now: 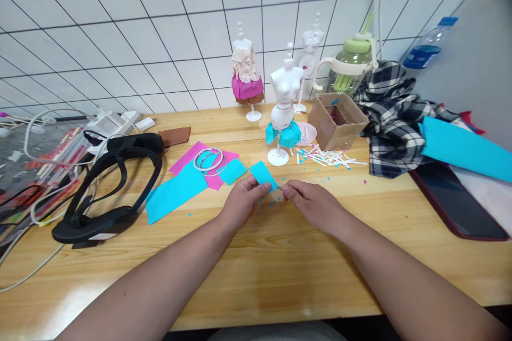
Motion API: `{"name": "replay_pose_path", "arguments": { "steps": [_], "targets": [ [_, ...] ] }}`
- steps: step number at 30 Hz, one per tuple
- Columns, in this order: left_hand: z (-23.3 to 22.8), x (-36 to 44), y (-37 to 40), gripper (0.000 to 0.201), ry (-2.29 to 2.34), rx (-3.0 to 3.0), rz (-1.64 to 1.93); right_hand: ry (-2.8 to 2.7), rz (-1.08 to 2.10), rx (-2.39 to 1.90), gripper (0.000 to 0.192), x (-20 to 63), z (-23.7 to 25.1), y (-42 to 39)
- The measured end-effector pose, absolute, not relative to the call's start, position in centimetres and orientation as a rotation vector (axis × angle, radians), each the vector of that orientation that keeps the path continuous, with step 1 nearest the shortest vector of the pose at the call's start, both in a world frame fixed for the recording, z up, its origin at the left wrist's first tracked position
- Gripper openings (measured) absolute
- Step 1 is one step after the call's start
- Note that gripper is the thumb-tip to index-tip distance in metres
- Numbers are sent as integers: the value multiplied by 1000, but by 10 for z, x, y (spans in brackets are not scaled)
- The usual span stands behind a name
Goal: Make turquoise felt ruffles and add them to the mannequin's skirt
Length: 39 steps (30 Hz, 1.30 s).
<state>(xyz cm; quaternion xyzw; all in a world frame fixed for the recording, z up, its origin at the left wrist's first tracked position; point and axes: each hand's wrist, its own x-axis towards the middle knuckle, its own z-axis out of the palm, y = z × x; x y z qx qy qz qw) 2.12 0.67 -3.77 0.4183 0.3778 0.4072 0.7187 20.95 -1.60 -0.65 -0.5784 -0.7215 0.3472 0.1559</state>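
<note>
Headset (110, 218): left of sheets (180, 192) | paper piece (262, 172): before front mannequin (286, 85) | jug (354, 67): behind box (339, 130), apparently

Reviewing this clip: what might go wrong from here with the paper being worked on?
1. The small, thin, dark tool in the right hand sits near the left hand's thumb, so a slip might nick it.
2. The bright blue, flat paper piece meets the tool at one edge and could tear or end up uneven.
3. The slender white dress-form figure stands just beyond; a bump might topple it.
</note>
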Motion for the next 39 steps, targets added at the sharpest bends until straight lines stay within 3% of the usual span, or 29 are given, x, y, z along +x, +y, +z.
{"name": "replay_pose_path", "arguments": {
  "steps": [13,39],
  "targets": [
    [-40,21,6,22,881,934,895,-2098,862,-1786,38,207,2,-19],
    [-38,22,6,25,959,975,874,-2141,895,-1777,38,207,0,-15]
  ]
}}
